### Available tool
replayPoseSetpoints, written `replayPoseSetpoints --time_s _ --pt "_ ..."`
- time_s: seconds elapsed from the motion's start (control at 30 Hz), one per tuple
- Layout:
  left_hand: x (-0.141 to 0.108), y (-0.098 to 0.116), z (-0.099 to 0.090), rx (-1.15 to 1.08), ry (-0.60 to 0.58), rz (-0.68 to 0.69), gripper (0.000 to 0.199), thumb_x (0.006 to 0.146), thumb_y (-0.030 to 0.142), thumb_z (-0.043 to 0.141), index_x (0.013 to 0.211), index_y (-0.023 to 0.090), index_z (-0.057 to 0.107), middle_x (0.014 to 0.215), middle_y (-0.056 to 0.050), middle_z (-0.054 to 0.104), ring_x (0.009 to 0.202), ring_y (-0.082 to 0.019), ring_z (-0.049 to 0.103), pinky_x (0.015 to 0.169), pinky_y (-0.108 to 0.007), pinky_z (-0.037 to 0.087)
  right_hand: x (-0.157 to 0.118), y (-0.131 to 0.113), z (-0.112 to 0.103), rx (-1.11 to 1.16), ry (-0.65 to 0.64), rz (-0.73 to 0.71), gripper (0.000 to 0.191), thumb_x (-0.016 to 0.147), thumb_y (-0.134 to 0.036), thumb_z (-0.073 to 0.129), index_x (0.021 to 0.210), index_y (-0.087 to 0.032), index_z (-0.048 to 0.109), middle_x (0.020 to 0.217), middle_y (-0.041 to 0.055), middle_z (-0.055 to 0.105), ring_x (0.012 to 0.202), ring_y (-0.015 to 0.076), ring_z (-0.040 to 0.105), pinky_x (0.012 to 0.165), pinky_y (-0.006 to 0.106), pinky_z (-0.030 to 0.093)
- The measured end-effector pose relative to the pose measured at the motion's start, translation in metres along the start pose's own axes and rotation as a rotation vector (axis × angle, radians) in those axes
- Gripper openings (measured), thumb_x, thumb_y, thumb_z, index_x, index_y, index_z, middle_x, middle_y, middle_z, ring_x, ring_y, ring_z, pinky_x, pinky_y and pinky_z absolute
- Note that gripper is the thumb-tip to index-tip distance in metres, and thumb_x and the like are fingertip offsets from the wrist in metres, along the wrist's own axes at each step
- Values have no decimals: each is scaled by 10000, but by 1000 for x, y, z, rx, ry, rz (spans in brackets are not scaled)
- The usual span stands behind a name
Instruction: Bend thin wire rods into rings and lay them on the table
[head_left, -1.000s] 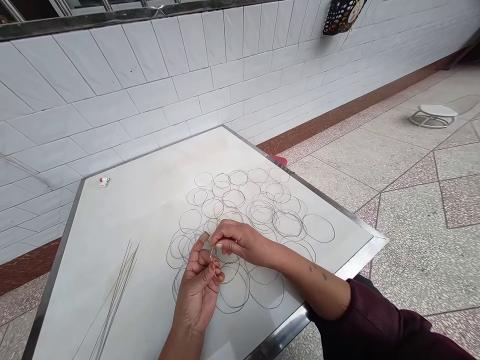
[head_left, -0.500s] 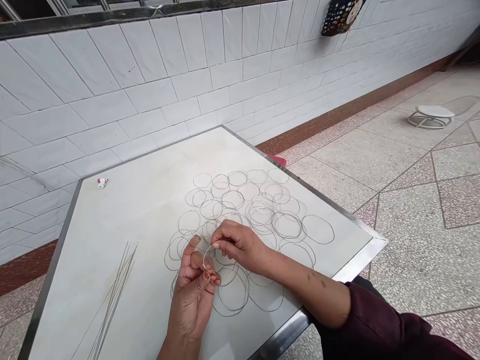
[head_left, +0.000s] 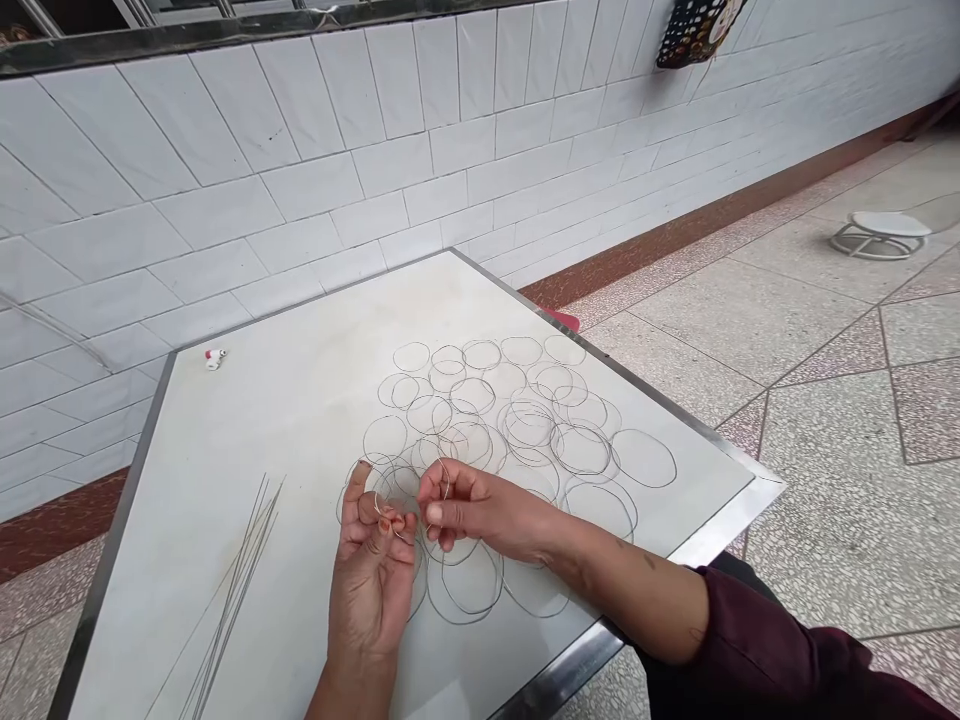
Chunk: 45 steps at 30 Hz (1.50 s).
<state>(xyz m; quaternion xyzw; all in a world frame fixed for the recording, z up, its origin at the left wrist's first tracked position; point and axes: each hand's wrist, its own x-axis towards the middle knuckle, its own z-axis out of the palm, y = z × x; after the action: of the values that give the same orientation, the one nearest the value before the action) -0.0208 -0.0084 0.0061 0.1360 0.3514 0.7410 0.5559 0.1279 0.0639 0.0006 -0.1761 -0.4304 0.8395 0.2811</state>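
Observation:
My left hand (head_left: pixel 371 575) is palm up over the near part of the table. Its thumb and fingers pinch a thin, curved wire (head_left: pixel 378 504), while the index finger stays raised. Close on its right is my right hand (head_left: pixel 469 508), fingers bent and thumb pressed in. A thin curved line of wire passes across the right fingers; whether it is the same piece is hard to make out. Beneath and beyond both hands, many thin wire rings (head_left: pixel 643 458) lie overlapping on the white table (head_left: pixel 315 400).
Several straight wires (head_left: pixel 232 600) lie in a loose bundle on the left of the table. A small white and red object (head_left: pixel 215 358) sits near the far left corner. The tiled wall (head_left: pixel 315 200) runs behind, and a low white stool (head_left: pixel 885 232) stands on the floor.
My right hand has come down slightly and its fingers have curled in. My left hand has shifted a little left. The wire no longer visibly arcs between the fingertips. The view has turned slightly.

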Motion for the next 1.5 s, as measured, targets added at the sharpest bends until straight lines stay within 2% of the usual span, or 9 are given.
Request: replayPoseSetpoints --time_s 0.13,0.27,0.67,0.73,0.83,0.9,0.97,1.03,1.5 --pt "-1 0 -1 -10 0 -14 693 630 78 892 1254 269 658 749 79 646 692 -73 620 751 -200 575 3 9 1 81 -21 -19 435 674 -249 898 992 -194 607 815 -23 703 736 109 651 654 227 496" --pt "-2 -1 1 -17 -2 -14 680 643 99 893 1259 262 653 709 84 634 660 -83 606 679 -231 581 5 13 1 101 -17 -25 469 663 -204 897 1032 -190 607 814 -17 753 759 117 691 706 249 520" --pt "-1 -2 -1 9 89 31 550 654 52 869 1139 243 695 688 96 626 701 -75 643 715 -201 556 4 16 0 -38 43 -48 378 720 -294 856 964 -188 588 869 9 755 834 150 711 809 322 538" --pt "0 -2 -2 -7 103 37 534 663 57 864 1135 240 696 699 89 630 706 -72 636 737 -200 553 4 19 0 -155 121 -125 462 736 -336 840 1086 -216 563 947 21 723 872 163 693 815 347 545" --pt "1 -2 -3 -10 127 25 503 689 80 855 1132 255 695 734 79 646 710 -67 628 775 -211 551 1 21 0 -549 442 -446 649 732 -382 843 1262 -265 488 1157 80 629 974 208 629 815 395 541" --pt "0 -2 -3 3 135 14 512 687 98 862 1142 259 692 736 76 646 712 -72 629 761 -210 547 0 20 1 -867 533 -691 495 791 -387 809 1191 -259 546 1167 92 623 1030 240 594 879 438 505" --pt "0 -2 -2 16 129 0 537 669 116 878 1152 257 690 725 71 644 723 -87 637 718 -207 543 -1 18 2 -1107 413 -825 228 893 -367 723 1051 -244 613 1036 64 685 998 235 602 932 444 458" --pt "-1 -3 -1 25 120 -11 551 648 123 891 1146 252 693 719 66 644 739 -99 639 683 -201 535 -1 16 3 -1240 281 -858 111 954 -349 655 969 -239 643 909 29 720 912 205 614 924 411 440" --pt "-2 -7 2 76 72 -70 493 657 111 880 1098 242 702 666 85 558 661 -79 582 658 -195 536 1 20 4 -1205 228 -789 166 974 -356 609 893 -226 673 714 5 653 757 173 561 792 342 471"
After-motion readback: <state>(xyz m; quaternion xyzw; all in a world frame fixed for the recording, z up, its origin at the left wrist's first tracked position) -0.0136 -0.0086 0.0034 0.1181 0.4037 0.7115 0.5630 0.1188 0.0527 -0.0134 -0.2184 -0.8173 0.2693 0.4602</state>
